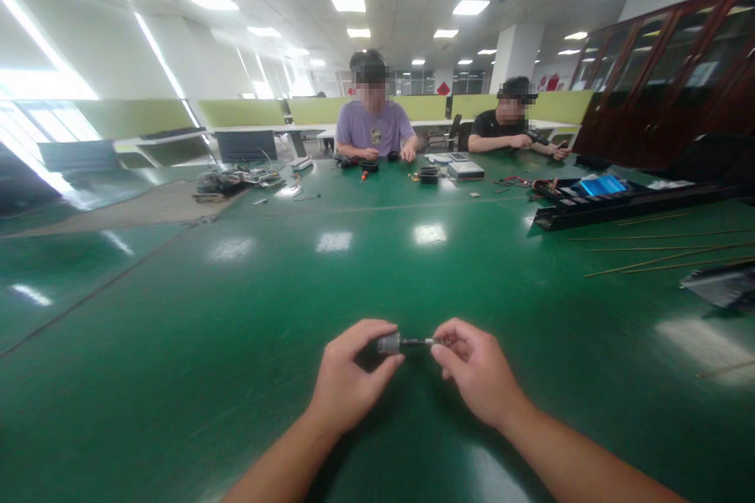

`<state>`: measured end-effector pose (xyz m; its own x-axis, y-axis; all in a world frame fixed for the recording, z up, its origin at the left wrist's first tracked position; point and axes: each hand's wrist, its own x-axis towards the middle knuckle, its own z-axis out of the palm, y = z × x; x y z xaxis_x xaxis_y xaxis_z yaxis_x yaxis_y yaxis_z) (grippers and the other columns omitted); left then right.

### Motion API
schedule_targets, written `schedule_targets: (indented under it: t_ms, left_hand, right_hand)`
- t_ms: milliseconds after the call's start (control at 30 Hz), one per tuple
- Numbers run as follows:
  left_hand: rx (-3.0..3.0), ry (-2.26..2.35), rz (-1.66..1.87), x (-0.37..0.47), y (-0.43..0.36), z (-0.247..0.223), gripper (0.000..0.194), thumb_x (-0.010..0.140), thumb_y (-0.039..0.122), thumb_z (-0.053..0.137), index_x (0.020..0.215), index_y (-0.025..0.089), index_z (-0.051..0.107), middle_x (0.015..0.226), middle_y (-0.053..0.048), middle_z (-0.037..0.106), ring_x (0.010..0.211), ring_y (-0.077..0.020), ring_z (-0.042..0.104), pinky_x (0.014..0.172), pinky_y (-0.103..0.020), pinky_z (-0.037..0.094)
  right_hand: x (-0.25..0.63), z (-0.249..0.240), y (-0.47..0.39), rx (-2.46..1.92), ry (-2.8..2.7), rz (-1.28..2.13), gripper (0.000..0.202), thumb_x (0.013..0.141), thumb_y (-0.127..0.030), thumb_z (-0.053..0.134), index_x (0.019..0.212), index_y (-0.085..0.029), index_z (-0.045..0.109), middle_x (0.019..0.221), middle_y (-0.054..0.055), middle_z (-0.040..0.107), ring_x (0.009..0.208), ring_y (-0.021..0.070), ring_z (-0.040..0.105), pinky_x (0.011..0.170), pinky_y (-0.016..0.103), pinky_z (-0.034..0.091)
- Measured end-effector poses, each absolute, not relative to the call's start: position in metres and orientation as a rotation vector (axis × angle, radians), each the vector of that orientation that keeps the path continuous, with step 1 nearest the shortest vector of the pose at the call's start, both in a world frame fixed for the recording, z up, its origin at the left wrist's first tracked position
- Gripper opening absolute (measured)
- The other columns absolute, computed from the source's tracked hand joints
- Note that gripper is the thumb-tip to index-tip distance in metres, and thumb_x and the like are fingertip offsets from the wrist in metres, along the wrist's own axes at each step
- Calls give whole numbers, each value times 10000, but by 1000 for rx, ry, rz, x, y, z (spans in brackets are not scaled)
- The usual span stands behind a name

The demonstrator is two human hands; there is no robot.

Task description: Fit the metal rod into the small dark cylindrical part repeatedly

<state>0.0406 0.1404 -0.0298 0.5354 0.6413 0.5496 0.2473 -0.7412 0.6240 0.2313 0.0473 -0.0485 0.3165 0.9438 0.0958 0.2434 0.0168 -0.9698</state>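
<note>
Close to the table's near side, a small grey cylinder [389, 343] lies level, with a thin dark shaft [416, 342] reaching out to the right. Its exact kind is too small to make out. My left hand [348, 377] is closed round the cylinder, thumb below and fingers above. At the shaft's far end, my right hand [480, 369] pinches a small metal end piece [440, 341] between thumb and fingertips. The fingers partly cover that piece. Both hands are just above or on the green tabletop [265, 314]; I cannot tell which.
Across the table sit a person in a purple shirt [376, 130] and one in black [501, 130]. A heap of electronic parts [227, 181] lies far left. Black stacked parts [429, 174] stand mid-back. On the right are a long black rail [619, 206] and several thin rods [666, 253].
</note>
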Motion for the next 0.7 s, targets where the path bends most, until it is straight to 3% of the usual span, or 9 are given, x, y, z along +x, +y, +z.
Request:
schedule_targets:
  t_ms: [167,400,600,700]
  left_hand:
    - [2279,750,1095,40,142,-29,254,776,239,748,1025,240,698,1001,-28,720,921,-194,671,858,-312,523]
    - [2118,1004,1091,39,144,-26,276,777,401,739,962,201,697,950,-51,711,874,-227,666,833,-356,513]
    - [1540,1208,1259,40,156,-36,608,874,483,619,1384,181,484,981,-66,697,911,-200,666,848,-328,512]
    - [1180,1180,1342,40,162,-32,415,914,398,597,1255,163,578,937,-53,682,865,-162,663,787,-266,514]
  right_hand:
    - [235,-49,47,-1399,-1057,802,150,847,-322,602,831,-173,605,638,-12,602,542,139,565,527,239,410]
    - [240,-55,50,-1225,-823,802,364,929,-426,459,648,-196,498,457,-43,467,423,121,456,466,241,386]
    - [234,-58,56,-1242,-809,857,388,920,-478,450,645,-207,480,413,-68,409,365,112,422,415,233,347]
    - [232,-59,58,-1263,-831,880,388,917,-488,450,645,-212,466,419,-72,409,361,109,423,408,229,340]
